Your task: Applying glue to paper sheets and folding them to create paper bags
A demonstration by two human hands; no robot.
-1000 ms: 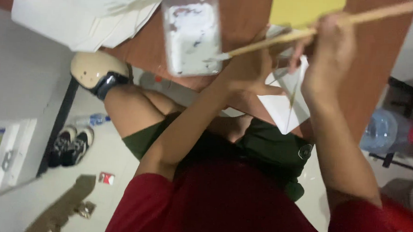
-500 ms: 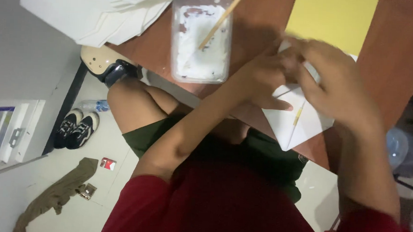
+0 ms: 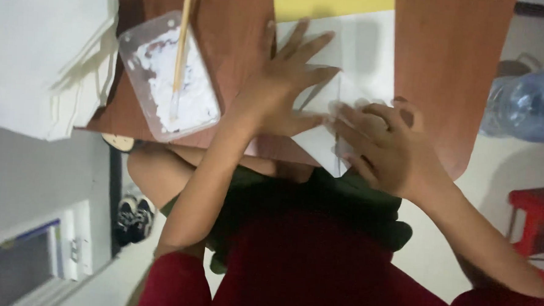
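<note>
Single head view, looking steeply down, close over table (image 3: pixel 452 87).

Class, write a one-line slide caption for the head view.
Left hand and right hand press folded white paper flat beside a paste tub.

White paper (image 3: pixel 362 53), reddish-brown table (image 3: pixel 447 69)

Soft, even indoor light, moderately bright; source not visible. Whole frame slightly soft. Motion blur on the right hand (image 3: pixel 389 153), its fingers (image 3: pixel 353 123) smeared against the white paper (image 3: pixel 361 59). Left hand (image 3: pixel 280 95) casts faint shadow on paper. Mild glare on the bench (image 3: pixel 450 69).
</note>
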